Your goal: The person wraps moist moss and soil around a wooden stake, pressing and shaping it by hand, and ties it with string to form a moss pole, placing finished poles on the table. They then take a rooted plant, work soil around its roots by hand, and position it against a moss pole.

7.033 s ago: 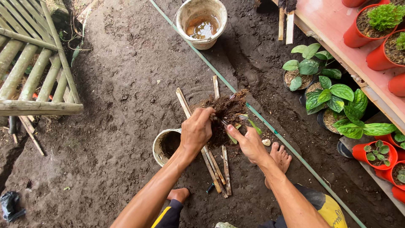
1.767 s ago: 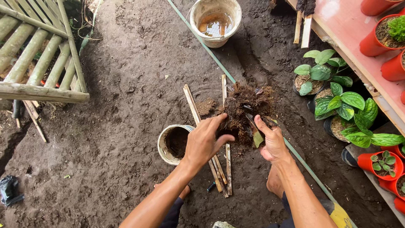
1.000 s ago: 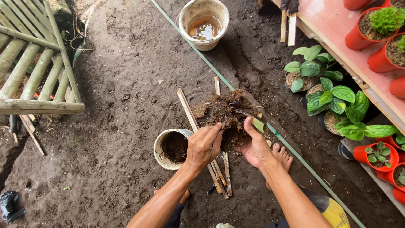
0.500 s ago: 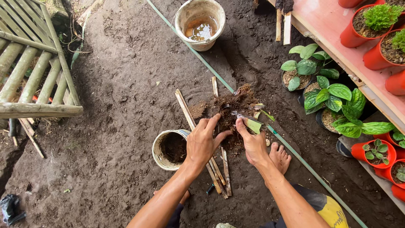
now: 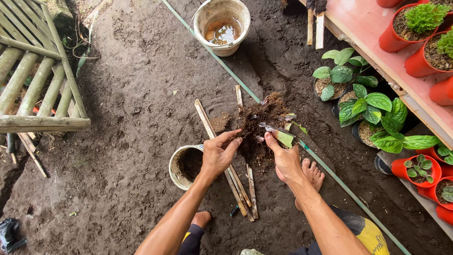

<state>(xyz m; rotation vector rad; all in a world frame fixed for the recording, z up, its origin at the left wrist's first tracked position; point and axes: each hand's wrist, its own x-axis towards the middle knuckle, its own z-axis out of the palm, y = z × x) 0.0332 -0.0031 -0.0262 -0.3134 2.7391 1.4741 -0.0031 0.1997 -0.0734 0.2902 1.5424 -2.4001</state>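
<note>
Both your hands work over a dark clump of fibrous roots and soil (image 5: 257, 130) lying on the dirt ground (image 5: 132, 108), across a few thin split bamboo sticks (image 5: 222, 151). Your left hand (image 5: 218, 153) is loosely open, fingers spread, fingertips touching the clump's left edge; it holds nothing. Your right hand (image 5: 284, 158) pinches a pale green leaf stalk (image 5: 283, 137) at the clump's right side, thumb and forefinger closed on it. Just left of your left wrist stands a small, dirty white pot with soil inside (image 5: 185, 166). A green hose (image 5: 325, 170) runs diagonally past the clump, and a white bucket of muddy water (image 5: 222, 26) sits well beyond.
</note>
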